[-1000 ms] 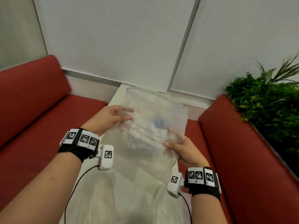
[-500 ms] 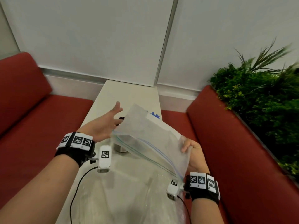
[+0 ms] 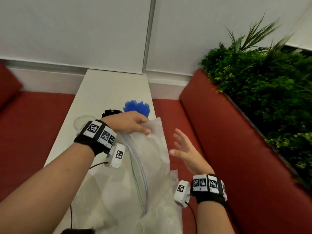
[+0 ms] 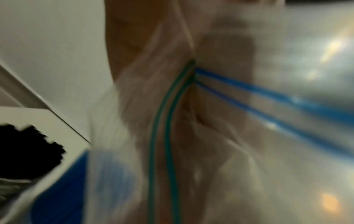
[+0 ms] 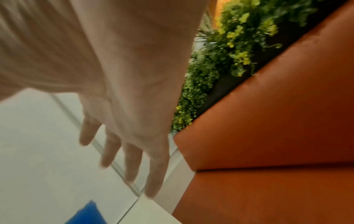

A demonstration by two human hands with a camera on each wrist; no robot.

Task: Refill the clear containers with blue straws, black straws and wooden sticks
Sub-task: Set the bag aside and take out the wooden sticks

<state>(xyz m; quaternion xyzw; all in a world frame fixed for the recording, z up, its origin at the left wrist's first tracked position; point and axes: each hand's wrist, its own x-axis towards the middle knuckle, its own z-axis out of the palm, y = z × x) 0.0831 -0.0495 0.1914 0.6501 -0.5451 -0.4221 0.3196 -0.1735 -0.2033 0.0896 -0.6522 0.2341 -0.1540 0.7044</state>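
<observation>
White bench (image 3: 108,88) between red seats, clear zip bag (image 3: 152,159) draped along its right edge, left hand (image 3: 128,123) clutching the bag's far end, right hand (image 3: 187,152) released with fingers spread just beside it, blue straws (image 3: 136,108) upright near the far right edge, black straws (image 3: 110,112) left of them.

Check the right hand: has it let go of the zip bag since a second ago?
Yes. The right hand is now off the zip bag, fingers spread over the red bench; only the left hand grips the bag.
</observation>
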